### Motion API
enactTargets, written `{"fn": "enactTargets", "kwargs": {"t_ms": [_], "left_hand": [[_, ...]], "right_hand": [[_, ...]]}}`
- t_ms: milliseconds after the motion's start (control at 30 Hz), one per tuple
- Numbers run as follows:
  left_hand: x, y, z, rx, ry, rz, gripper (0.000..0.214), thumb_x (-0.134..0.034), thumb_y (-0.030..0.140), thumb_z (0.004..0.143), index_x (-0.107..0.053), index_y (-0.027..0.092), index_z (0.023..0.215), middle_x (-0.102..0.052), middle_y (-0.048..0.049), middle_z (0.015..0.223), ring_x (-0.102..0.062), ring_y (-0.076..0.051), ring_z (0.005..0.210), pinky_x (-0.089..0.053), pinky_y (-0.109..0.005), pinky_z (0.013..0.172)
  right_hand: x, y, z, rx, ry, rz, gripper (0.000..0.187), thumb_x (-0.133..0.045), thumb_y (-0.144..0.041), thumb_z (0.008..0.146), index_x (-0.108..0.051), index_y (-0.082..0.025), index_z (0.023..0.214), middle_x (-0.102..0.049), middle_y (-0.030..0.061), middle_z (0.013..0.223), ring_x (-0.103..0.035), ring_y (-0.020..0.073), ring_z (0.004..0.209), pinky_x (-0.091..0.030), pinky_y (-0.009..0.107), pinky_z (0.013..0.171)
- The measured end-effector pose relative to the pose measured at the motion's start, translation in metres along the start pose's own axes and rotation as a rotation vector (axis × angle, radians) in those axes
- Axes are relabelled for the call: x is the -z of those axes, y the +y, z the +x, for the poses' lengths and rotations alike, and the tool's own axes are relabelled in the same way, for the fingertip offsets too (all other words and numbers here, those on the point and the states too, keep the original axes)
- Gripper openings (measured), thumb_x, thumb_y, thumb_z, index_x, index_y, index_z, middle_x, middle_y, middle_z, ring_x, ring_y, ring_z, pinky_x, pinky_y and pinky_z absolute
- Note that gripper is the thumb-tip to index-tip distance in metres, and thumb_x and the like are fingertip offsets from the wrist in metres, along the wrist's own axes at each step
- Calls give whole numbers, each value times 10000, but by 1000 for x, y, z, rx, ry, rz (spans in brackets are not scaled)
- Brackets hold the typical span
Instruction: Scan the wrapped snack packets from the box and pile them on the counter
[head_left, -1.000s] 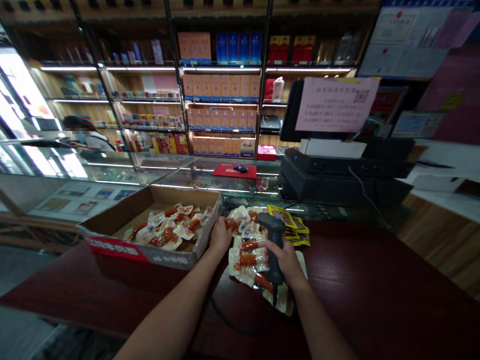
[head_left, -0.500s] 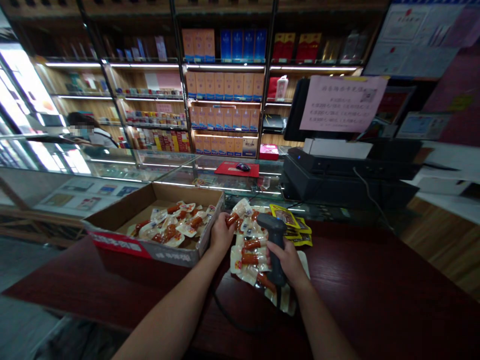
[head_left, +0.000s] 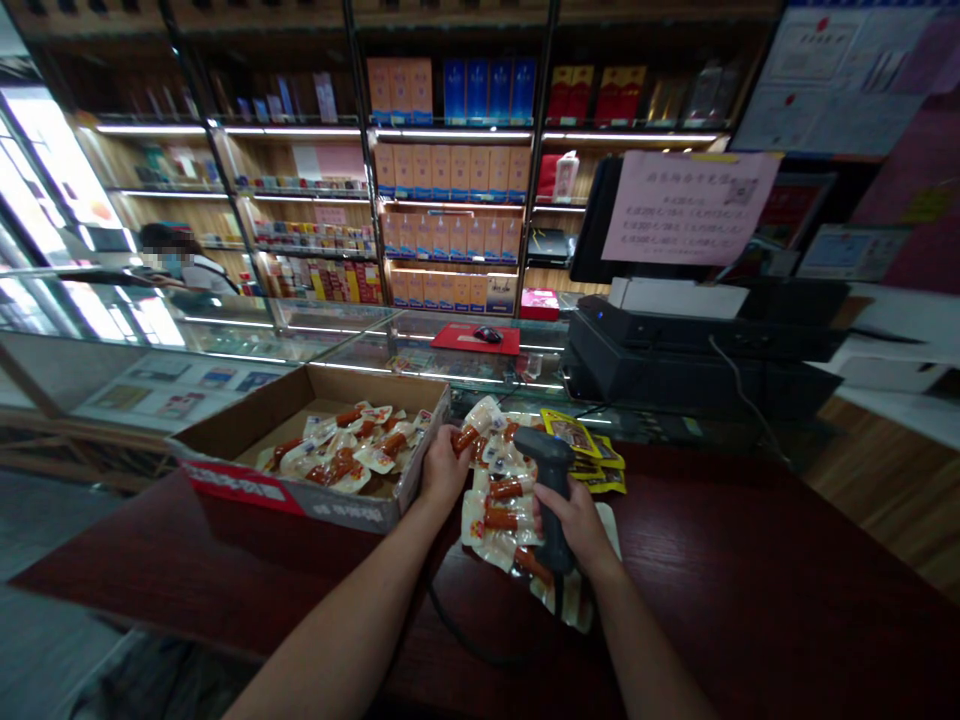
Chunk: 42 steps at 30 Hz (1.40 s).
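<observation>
In my left hand (head_left: 445, 465) is a vacuum-packed sausage (head_left: 472, 427), gripped by its near end beside the box wall. My right hand (head_left: 574, 520) wraps round the handle of a dark barcode scanner (head_left: 551, 455), its head pointing toward the left. Under and beside the scanner lies a pile of packed sausages (head_left: 506, 518) on the dark red table. Several more sausage packs (head_left: 341, 462) rest inside an open cardboard box (head_left: 352, 508) to the left. Yellow snack packets (head_left: 581, 440) lie just behind the scanner. The scanner's cable (head_left: 465, 640) curves across the table.
Behind the table (head_left: 720, 560) runs a glass counter (head_left: 337, 345) with a mouse (head_left: 487, 334) on a red pad. A monitor (head_left: 596, 220) bearing a pink paper stands at right over a black cash drawer (head_left: 690, 360). A person (head_left: 187, 265) is at the far left.
The view shifts very slightly. Both hands, the sausage and the scanner stay in nearly the same places.
</observation>
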<state>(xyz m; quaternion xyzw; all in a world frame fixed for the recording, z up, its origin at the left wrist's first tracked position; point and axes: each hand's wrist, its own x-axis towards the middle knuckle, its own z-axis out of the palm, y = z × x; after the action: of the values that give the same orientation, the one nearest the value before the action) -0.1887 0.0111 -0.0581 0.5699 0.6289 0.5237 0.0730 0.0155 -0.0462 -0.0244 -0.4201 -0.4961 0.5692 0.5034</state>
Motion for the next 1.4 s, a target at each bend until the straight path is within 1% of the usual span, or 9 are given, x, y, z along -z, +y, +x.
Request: {"fn": "enactTargets", "kwargs": {"t_ms": [167,300,500,733,900,1067,1233,1300,1400], "left_hand": [[2,5,-5,40,-4,-84,176,-552,193,744,-497,189,912,-623,-8,799,-609,-151,726,-472,-263,670],[13,30,-11,44,14,-132,163,-571,213,743,-502,193,888,-637,-12,799,-616,-152,725,-469,-265,680],[65,62,3,22,90,-36,203,-630,262,709,-526,203,872,-662,-13,795,-625,-155,712,-451,-256,671],[142,24,23,167,285,259,217,-618,333,712,-538,202,866,-667,-38,779,-634,-197,715,-435,-272,644],[168,-10,31,277,262,426,238,-590,346,733,-562,199,918,-674,-89,838,-642,-254,802,-450,-321,685],[168,-23,36,101,337,380,273,-559,297,753,-557,167,994,-646,-129,984,-604,-268,965,-447,-374,842],[143,-6,27,-151,399,211,154,-538,225,753,-563,170,895,-603,-128,1076,-547,-246,1070,-414,-379,935],[126,9,20,-202,337,159,127,-522,224,774,-565,178,883,-615,-107,1037,-567,-223,1013,-438,-360,890],[96,34,9,-166,43,215,115,-504,262,810,-581,184,844,-644,-66,882,-599,-186,857,-458,-304,791]], "right_hand": [[-1,-1,-2,-8,0,31,344,-726,-420,628,-543,-178,789,-561,-47,511,-504,116,379,-423,230,358],[-4,-8,-5,-19,7,78,352,-745,-434,595,-528,-178,700,-569,-33,516,-507,108,383,-434,227,370],[-29,-35,-10,-14,-140,34,332,-722,-445,612,-530,-186,689,-568,-34,501,-506,115,371,-439,242,368],[-86,-47,-6,3,-312,-39,277,-677,-409,622,-520,-192,691,-559,-43,483,-514,127,362,-432,247,353],[-126,-39,-5,-1,-423,-45,261,-649,-404,627,-531,-183,702,-558,-46,494,-505,110,356,-430,230,354],[-140,-32,-9,-10,-471,-51,258,-641,-395,647,-538,-175,735,-561,-48,494,-511,110,357,-424,218,347],[-123,-29,-10,-32,-395,-41,287,-657,-400,634,-532,-184,775,-563,-56,493,-509,112,355,-425,223,353],[-106,-29,-8,-25,-341,-49,296,-661,-416,633,-512,-189,748,-566,-54,496,-513,116,358,-427,228,352],[-72,-28,-3,-10,-240,-81,307,-679,-418,632,-503,-192,743,-569,-53,498,-525,121,363,-444,239,366]]}}
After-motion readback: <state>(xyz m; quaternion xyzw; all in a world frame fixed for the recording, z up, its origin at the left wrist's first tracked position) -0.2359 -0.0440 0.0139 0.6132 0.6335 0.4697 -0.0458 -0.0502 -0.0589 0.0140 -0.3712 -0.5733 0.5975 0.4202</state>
